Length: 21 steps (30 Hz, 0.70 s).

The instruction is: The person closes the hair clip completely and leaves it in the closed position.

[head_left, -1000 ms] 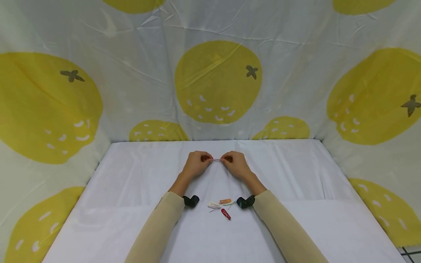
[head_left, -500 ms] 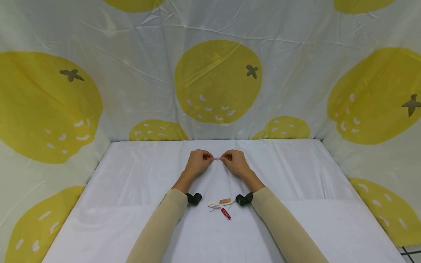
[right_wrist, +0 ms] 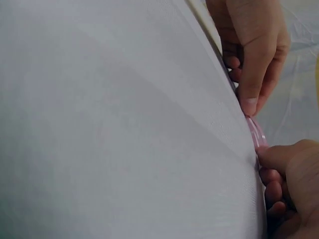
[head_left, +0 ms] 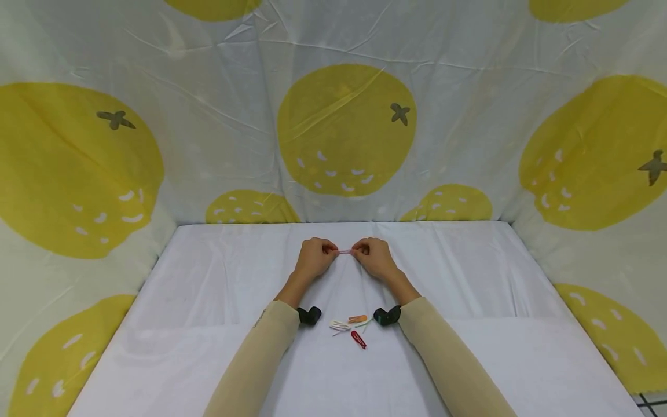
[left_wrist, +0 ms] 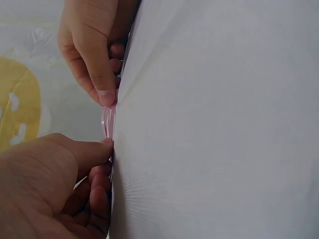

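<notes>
A pink snap hair clip (left_wrist: 108,122) is stretched between my two hands over the far part of the table. My left hand (head_left: 316,256) pinches one end of it between thumb and forefinger. The other end is pinched the same way by my right hand (head_left: 374,256). In the right wrist view the pink hair clip (right_wrist: 256,133) shows its slotted middle, while both ends are hidden under fingertips. Nearer on the cloth lie a red hair clip (head_left: 358,339), an orange hair clip (head_left: 357,319) and several pale clips (head_left: 340,326).
White cloth covers the table (head_left: 172,359). A curtain (head_left: 219,139) printed with big yellow fruit rises behind it and along both sides. Dark wrist cameras (head_left: 310,315) stick out from both sleeves, close to the loose clips.
The pink clip, a thin line at first, now shows more of its pink face. My left wrist has shifted slightly right and both hands slightly forward. The loose clips lie as before.
</notes>
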Each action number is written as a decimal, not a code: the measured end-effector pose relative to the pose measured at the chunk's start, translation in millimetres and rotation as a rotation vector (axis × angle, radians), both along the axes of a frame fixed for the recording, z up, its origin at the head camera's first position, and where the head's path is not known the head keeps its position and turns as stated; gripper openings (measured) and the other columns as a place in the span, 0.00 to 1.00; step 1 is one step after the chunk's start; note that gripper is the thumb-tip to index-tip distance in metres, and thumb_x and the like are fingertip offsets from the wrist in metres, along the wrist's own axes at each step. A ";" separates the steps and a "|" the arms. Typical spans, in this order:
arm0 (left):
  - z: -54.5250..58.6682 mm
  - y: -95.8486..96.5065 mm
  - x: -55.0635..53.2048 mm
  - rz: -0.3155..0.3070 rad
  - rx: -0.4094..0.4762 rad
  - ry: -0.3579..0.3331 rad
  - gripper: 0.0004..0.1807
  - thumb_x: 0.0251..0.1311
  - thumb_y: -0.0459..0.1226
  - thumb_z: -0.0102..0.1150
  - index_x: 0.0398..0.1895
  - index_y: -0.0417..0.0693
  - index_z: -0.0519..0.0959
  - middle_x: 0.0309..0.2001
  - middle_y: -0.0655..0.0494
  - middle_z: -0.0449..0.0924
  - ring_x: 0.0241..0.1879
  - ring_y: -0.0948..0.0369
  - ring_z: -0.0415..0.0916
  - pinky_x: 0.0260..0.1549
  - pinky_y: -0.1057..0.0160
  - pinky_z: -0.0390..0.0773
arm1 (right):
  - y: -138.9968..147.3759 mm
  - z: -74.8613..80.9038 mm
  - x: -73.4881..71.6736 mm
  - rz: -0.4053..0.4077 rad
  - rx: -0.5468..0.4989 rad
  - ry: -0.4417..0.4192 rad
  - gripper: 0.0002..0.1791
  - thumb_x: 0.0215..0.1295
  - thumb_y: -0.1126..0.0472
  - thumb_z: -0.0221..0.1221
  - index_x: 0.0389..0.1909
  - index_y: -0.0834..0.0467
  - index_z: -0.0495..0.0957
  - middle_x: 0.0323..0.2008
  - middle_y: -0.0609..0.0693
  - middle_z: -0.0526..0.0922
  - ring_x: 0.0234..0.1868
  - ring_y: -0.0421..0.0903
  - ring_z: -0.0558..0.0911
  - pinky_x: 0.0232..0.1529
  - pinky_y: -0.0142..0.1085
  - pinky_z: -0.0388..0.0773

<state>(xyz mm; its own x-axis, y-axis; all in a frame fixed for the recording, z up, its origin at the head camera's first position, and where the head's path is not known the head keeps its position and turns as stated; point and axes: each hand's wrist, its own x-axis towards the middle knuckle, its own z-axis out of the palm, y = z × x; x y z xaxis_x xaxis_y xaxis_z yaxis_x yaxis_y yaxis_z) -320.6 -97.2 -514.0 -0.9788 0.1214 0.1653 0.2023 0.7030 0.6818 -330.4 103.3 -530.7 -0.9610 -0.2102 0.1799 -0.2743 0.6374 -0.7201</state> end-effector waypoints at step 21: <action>-4.0 -1.9 0.3 0.014 0.024 -0.014 0.06 0.62 0.39 0.72 0.37 0.45 0.90 0.28 0.56 0.85 0.29 0.62 0.77 0.32 0.64 0.77 | 3.0 -0.4 1.3 0.022 -0.028 -0.030 0.06 0.69 0.60 0.66 0.41 0.58 0.88 0.30 0.49 0.83 0.31 0.41 0.77 0.34 0.33 0.74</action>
